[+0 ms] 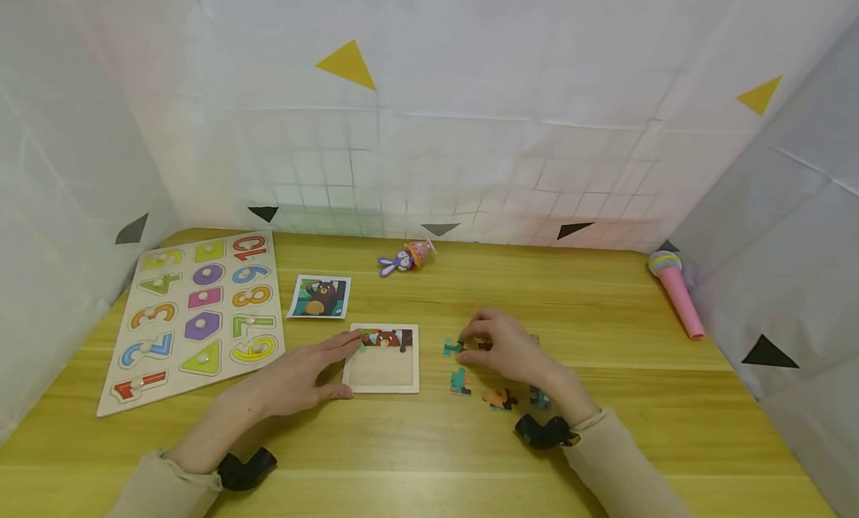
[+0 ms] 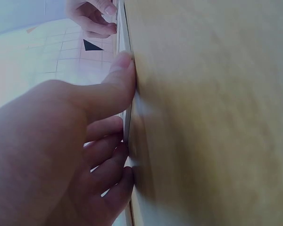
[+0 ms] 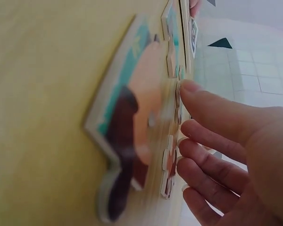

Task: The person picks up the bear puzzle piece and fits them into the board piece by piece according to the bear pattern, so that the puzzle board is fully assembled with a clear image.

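A small wooden puzzle tray (image 1: 381, 389) has a strip of bear picture, with the bear's face, along its top; bare wood shows below. My left hand (image 1: 295, 376) rests at the tray's left side, fingers extended to the upper left and thumb at the lower left corner. To the right, my right hand (image 1: 506, 346) pinches a teal and brown jigsaw piece (image 1: 452, 347) between thumb and index finger, low over the table. Nearer me lie a teal piece (image 1: 461, 381) and an orange piece (image 1: 499, 399). Another piece (image 1: 540, 397) is partly hidden by the right wrist.
A bear picture card (image 1: 321, 297) lies behind the left hand. The number and shape peg board (image 1: 194, 317) covers the table's left side. Toward the back wall lies a purple rabbit toy (image 1: 405, 259). A pink toy microphone (image 1: 678, 294) is at the far right.
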Demonstrator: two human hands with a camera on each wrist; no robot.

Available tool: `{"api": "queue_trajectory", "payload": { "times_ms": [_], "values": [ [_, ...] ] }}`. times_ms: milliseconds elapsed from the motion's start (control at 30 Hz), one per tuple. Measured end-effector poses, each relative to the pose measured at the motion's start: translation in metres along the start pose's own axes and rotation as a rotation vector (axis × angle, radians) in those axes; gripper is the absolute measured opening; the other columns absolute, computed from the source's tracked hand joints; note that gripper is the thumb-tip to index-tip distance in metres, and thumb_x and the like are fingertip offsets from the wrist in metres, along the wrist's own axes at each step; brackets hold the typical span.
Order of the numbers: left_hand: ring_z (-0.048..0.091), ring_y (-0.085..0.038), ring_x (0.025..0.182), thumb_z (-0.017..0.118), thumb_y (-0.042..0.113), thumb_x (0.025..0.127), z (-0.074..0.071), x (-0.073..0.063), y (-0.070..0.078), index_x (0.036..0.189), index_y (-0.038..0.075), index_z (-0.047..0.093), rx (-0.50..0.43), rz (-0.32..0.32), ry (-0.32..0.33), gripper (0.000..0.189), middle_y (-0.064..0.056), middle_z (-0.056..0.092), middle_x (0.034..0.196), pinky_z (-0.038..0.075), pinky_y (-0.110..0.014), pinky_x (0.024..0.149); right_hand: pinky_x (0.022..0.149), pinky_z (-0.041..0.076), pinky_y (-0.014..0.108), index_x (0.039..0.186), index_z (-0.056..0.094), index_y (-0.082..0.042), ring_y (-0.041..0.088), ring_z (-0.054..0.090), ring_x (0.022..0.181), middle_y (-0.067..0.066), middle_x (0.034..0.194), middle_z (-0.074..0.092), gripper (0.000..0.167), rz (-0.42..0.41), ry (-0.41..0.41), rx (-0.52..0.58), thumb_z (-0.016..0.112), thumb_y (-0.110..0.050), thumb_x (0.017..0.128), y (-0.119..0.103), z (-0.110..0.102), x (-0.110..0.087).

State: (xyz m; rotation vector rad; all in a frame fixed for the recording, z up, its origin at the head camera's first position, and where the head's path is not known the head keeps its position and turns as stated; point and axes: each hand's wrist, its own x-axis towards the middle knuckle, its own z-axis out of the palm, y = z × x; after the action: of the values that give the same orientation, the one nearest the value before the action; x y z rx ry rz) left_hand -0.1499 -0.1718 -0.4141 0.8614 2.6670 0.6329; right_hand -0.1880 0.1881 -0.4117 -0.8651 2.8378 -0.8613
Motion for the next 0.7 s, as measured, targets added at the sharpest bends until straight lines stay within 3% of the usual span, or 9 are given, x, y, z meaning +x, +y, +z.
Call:
{"api": "queue_trajectory", "payload": {
  "times_ms": [700],
  "values": [
    [0.041,-0.034,0.143,0.066,0.046,0.094,-0.0015,-0.0003,0.0004,0.157,0.014,0.035,-0.014,0.002,0.01,0.076,-0.002,0.024,0.166,0.039,-0.053,0.112,0.071,0.048,0.027,0.102,0.077,-0.013,0.016,0.058,0.083,-0.001,0.099,0.064,0.018,0.011,0.01,-0.002,0.078,-0.024,0.088,0.0014,0.0026,0.0016]
  ]
}}
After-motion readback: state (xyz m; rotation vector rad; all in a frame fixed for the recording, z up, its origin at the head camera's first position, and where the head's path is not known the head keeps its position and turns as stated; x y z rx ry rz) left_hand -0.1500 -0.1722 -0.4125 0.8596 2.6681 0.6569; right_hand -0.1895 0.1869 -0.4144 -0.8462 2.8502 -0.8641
